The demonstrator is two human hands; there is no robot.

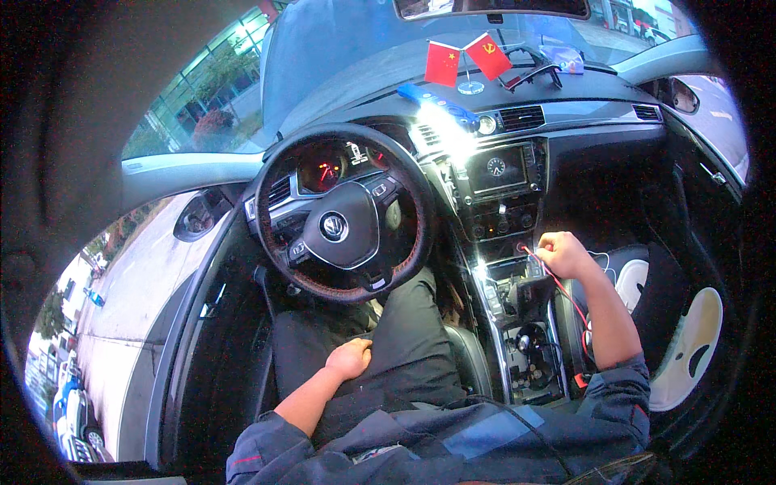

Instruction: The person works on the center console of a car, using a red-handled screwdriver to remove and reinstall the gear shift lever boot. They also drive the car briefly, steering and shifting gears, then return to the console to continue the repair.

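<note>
A thin red cable (559, 286) is seen at the right side of the centre console (491, 307), run from just below the climate controls (503, 222) toward the near right. Beside its far end the right hand (563, 255) is held with fingers curled; whether the cable is pinched by it cannot be told. The left hand (350, 360) is rested, loosely closed, on the dark trousers (412, 343). To the left, the steering wheel (333, 226) is set before the lit instrument cluster (327, 171). Farther off, a display (501, 170) is mounted in the dashboard, and a bright blue work light (428, 103) is laid above it. Beyond, two small red flags (443, 63) are stood on the dashboard top. At the right, a white curved piece (703, 343) is placed.
</note>
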